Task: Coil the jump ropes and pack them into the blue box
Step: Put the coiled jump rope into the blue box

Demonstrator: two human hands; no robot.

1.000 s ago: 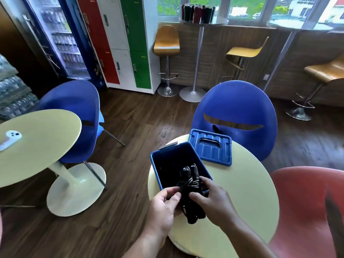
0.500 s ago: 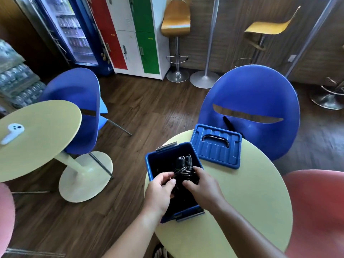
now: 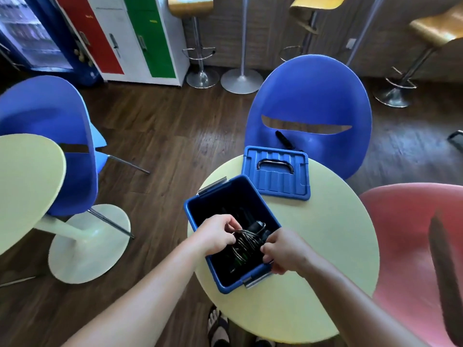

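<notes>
An open blue box (image 3: 200, 211) stands at the left edge of the round pale-yellow table (image 3: 325, 241). A coiled black jump rope (image 3: 246, 240) with black handles lies inside it. My left hand (image 3: 216, 236) reaches into the box and pinches the coil's left side. My right hand (image 3: 283, 251) is at the box's near right rim, fingers curled on the coil's right side. The blue lid (image 3: 275, 172) with its handle lies flat on the table behind the box. Another black rope handle (image 3: 283, 139) shows on the blue chair's seat.
A blue chair (image 3: 310, 106) stands behind the table and a red chair (image 3: 413, 246) at its right. A second yellow table (image 3: 22, 186) and blue chair (image 3: 47, 136) stand left. Lockers, bar stools and dark wood floor lie beyond. My sandalled feet (image 3: 219, 326) show under the table.
Both hands have lowered the coiled rope from above the box's near rim down into the box. The camera has tilted downward and closer.
</notes>
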